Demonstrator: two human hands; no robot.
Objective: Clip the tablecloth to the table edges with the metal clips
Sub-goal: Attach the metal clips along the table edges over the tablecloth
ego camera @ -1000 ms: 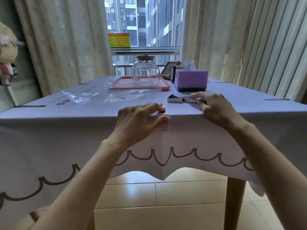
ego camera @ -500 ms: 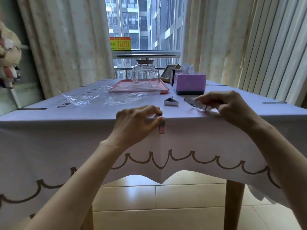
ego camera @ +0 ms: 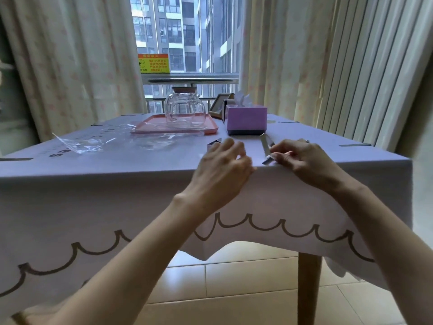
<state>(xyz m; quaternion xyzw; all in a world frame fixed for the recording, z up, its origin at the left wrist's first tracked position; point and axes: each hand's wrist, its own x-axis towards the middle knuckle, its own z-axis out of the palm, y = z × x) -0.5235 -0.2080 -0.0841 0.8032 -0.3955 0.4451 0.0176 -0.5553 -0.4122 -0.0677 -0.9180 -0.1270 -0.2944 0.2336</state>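
Observation:
A lilac tablecloth [ego camera: 117, 207] with a scalloped border covers the table and hangs over the front edge. My right hand [ego camera: 304, 160] pinches a long metal clip [ego camera: 266, 146] that lies slanted on the cloth just behind the front edge. My left hand [ego camera: 222, 170] sits right beside it at that edge, fingers curled on top and thumb over the lip, pressing the cloth. A second, triangular metal clip [ego camera: 213, 144] lies loose on the table behind my left fingers. Any clip on the front edge is hidden by my left hand.
Clips sit on the left edge [ego camera: 15, 159] and the right edge [ego camera: 355, 144]. A crumpled clear plastic bag [ego camera: 79, 144] lies on the left. A pink tray [ego camera: 150, 124] with a glass teapot [ego camera: 184, 109] and a purple tissue box [ego camera: 247, 120] stand at the back.
My left hand slid right along the front edge, off the clip fixed there. My right hand lifted one metal clip from the table and brought it down to the edge.

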